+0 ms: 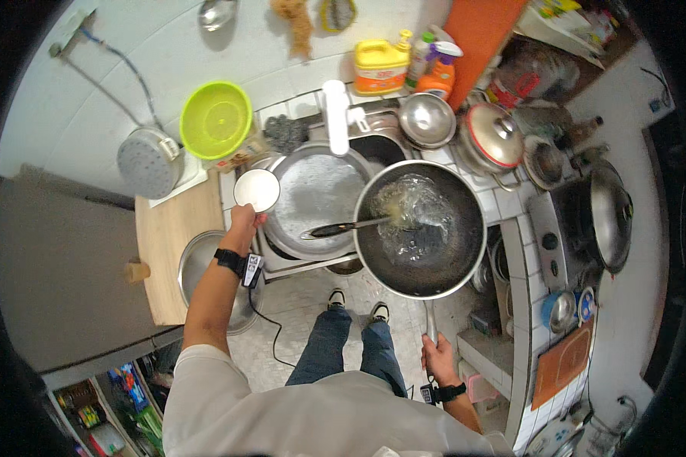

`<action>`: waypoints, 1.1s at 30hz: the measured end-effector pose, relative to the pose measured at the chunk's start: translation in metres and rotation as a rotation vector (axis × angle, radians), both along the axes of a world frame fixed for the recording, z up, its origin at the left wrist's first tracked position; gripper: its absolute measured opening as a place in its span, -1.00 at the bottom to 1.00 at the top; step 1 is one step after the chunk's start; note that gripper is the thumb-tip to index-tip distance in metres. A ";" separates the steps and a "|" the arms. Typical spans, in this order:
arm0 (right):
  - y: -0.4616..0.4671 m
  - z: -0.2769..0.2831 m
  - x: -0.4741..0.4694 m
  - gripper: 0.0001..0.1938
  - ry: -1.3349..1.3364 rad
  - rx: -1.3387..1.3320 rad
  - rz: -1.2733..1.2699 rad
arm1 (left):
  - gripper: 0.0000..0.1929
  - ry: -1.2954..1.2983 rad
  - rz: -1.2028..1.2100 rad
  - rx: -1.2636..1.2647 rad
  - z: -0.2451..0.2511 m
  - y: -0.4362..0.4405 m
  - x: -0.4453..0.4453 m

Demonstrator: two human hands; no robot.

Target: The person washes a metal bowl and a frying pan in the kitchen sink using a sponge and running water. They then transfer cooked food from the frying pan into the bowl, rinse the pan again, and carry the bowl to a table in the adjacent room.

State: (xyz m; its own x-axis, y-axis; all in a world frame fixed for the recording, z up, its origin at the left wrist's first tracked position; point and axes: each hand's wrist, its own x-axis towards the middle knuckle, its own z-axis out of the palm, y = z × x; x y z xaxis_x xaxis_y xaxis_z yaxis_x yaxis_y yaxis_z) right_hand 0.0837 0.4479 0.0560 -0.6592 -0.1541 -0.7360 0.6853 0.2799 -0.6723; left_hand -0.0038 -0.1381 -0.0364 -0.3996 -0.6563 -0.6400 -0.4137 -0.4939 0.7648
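Observation:
My left hand (244, 224) grips the near rim of a small white bowl (256, 190), held at the left side of the sink. With my right hand (439, 359) I hold the metal handle (430, 323) of a large dark wok (429, 280). The wok hangs over the sink's right front and contains clear, moving water (414, 200). A utensil with a black handle (332, 230) leans over the wok's left rim; its blurred, yellowish head is in the water. Left of the wok, a wide metal basin (288, 231) sits in the sink, holding liquid.
A white faucet (336, 117) rises behind the basin. Stacked metal bowls (427, 121) and a lidded pot (493, 137) stand at the back right. A green plastic basin (216, 120) and a wooden board (174, 240) are left; another metal basin (197, 263) lies below my left arm.

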 end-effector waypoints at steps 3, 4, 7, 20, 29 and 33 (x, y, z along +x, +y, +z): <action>-0.003 -0.002 -0.001 -0.78 -0.060 0.008 -0.027 | -0.60 0.012 0.135 -0.093 -0.020 -0.036 0.017; -0.004 -0.002 -0.001 -0.78 -0.064 0.022 -0.016 | -0.58 -0.003 0.236 -0.080 -0.026 -0.047 0.019; -0.004 -0.003 0.000 -0.77 -0.070 0.022 -0.035 | -0.54 0.128 0.273 -0.053 -0.041 -0.067 0.030; 0.003 -0.010 -0.005 -0.83 -0.333 -0.320 -0.060 | -0.22 0.084 -0.501 0.110 0.028 0.069 0.004; -0.004 -0.006 0.004 -0.81 -0.315 -0.333 -0.080 | -0.65 0.066 -1.435 -0.989 0.149 0.203 -0.017; -0.006 -0.006 0.004 -0.80 -0.316 -0.325 -0.076 | -0.62 -0.098 -1.529 -1.093 0.165 0.205 0.014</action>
State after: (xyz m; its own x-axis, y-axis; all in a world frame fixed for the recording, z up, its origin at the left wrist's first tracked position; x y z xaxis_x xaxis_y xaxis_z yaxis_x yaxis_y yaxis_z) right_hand 0.0878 0.4415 0.0499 -0.4282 -0.3698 -0.8245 0.8815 0.0299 -0.4712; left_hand 0.0100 0.0667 0.1282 -0.9499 0.1026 -0.2953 -0.0236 0.9184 0.3950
